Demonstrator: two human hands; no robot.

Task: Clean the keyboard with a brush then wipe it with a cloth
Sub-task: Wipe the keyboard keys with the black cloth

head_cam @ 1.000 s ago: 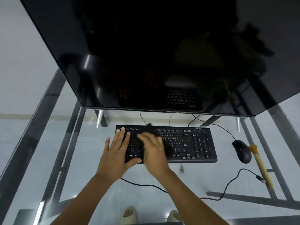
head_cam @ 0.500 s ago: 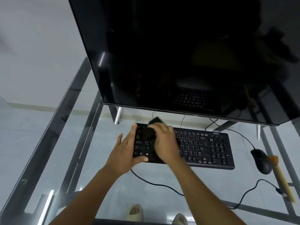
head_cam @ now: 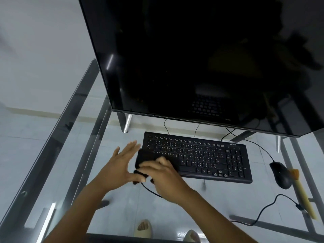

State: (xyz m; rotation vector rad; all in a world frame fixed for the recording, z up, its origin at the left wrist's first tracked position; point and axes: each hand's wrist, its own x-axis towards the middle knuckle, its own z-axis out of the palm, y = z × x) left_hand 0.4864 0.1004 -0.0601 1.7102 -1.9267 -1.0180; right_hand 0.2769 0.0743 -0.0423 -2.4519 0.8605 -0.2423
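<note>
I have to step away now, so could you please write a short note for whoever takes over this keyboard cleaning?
Right hand: presses a dark cloth on the keyboard's left end; its grip is blurred.
Left hand: open, fingers spread, just off the keyboard's left edge, thumb by the cloth.
Brush: lying on the glass desk, right of the mouse, so brushing looks done.
Left: how much is wiped cannot be told; wipe on across to the number pad, then put the cloth down.
</note>
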